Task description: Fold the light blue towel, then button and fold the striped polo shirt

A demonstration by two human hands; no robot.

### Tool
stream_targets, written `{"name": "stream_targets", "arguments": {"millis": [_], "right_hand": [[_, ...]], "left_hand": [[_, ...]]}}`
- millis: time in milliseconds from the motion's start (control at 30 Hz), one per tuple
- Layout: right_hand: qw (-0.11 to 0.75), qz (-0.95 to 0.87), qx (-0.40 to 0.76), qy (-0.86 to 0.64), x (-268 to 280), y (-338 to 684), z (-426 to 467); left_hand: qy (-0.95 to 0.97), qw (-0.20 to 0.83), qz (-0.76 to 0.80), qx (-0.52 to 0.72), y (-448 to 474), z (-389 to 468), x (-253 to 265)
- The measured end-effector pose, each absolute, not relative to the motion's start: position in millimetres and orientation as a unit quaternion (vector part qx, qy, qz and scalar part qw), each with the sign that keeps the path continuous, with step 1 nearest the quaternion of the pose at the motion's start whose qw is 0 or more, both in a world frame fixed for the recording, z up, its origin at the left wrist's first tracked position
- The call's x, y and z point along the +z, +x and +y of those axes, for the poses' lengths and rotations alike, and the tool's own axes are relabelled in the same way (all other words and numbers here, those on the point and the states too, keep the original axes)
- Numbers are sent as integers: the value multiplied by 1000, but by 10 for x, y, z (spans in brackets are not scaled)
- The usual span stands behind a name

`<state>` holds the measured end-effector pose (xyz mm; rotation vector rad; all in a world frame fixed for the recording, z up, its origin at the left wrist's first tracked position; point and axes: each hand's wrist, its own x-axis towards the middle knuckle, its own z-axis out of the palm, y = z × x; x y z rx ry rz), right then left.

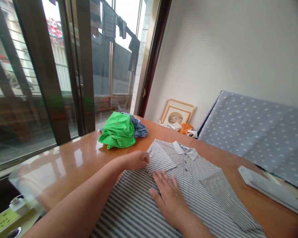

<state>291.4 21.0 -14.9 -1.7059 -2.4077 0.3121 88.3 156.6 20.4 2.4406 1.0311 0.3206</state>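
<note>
A grey-and-white striped polo shirt (188,185) with a white collar lies spread front side up on the table. Its collar points away from me, and its lower part runs out of the bottom of the view. My left hand (137,160) is closed at the shirt's left edge, beside the sleeve that lies folded inward; its fingers are curled on the fabric. Flat on the shirt's chest rests my right hand (171,202), fingers spread, just below that sleeve. The other sleeve (228,195) lies along the right side.
A bright green garment (119,130) and a blue one (140,128) are heaped at the table's far left. A folded pale cloth (269,190) lies at the right edge. Beyond stand framed pictures (177,114) and something under a dotted cover (258,129). A power strip (2,219) sits lower left.
</note>
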Motion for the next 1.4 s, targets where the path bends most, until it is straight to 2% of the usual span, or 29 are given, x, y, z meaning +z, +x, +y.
{"name": "stream_targets", "arguments": {"millis": [167, 333, 800, 1067, 1200, 1300, 1400], "right_hand": [[83, -807, 107, -574, -147, 2906, 217], [76, -805, 105, -579, -151, 2903, 210], [77, -809, 108, -573, -113, 2910, 194], [88, -812, 111, -566, -116, 2909, 198], [96, -812, 110, -565, -100, 2904, 208], [99, -810, 105, -568, -79, 2896, 200], [103, -809, 101, -570, -59, 2889, 187]], "left_hand": [[840, 181, 485, 161, 789, 1689, 204], [819, 156, 531, 154, 737, 1747, 118], [818, 140, 547, 108, 688, 1762, 15], [858, 112, 479, 149, 800, 1649, 122], [893, 138, 421, 80, 823, 1616, 72], [889, 158, 429, 16, 809, 1605, 43], [883, 162, 440, 4, 799, 1599, 50]]}}
